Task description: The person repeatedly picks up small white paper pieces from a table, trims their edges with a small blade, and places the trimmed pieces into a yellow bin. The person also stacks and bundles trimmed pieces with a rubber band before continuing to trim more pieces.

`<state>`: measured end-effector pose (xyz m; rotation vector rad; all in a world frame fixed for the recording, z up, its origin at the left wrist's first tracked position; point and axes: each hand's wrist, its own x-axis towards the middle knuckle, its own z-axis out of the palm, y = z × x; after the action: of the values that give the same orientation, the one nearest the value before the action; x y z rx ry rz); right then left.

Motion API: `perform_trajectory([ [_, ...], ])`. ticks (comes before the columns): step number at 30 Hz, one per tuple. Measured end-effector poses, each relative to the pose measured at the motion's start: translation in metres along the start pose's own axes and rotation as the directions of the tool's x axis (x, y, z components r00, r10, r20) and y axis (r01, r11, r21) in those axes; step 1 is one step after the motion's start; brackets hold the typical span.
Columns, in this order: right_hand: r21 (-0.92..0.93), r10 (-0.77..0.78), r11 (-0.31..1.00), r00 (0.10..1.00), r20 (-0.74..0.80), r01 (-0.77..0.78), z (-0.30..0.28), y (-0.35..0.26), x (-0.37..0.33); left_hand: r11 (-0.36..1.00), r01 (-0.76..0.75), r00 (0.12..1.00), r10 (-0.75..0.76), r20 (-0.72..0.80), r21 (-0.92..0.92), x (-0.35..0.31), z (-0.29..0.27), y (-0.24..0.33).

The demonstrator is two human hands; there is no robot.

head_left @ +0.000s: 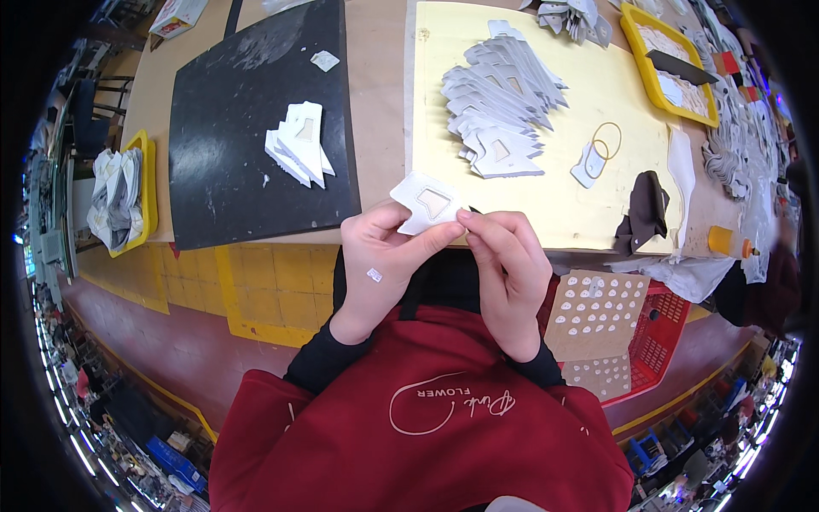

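Note:
My left hand (375,260) is closed on a white stitched piece (415,198), flat and cut to shape, with a beige inset outlined by stitching. It is held up just over the table's near edge. My right hand (512,277) is closed too, its thumb and index finger pinching the piece's right edge. A small dark tip shows behind those fingers; what it belongs to is hidden. Beyond my left hand, a small stack of similar white pieces (303,141) lies on a black mat (222,162). Farther right, a long fanned row of them (499,107) covers part of a pale yellow sheet (563,196).
Yellow trays stand at the left (151,188) and far right (636,51). Yellow bands (607,141) lie beside a small white piece. A dark cloth (646,209) and an orange-yellow bottle (725,241) are at the right. Below the table edge, a red crate (661,333) holds cardboard sheets (589,316).

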<state>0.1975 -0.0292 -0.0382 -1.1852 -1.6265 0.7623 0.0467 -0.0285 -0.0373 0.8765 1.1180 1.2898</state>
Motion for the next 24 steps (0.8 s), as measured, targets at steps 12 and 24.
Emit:
perform_trajectory([
  [12,0.268,0.196,0.937,0.972,0.128,-0.224,-0.010,0.002,0.002,1.000,0.012,1.000,-0.012,-0.001,0.009,0.000,0.003,0.003],
  [24,-0.010,-0.048,0.999,0.999,-0.024,0.047,0.000,0.002,-0.001,0.941,-0.154,0.987,0.159,0.009,0.301,-0.003,0.008,0.009],
])
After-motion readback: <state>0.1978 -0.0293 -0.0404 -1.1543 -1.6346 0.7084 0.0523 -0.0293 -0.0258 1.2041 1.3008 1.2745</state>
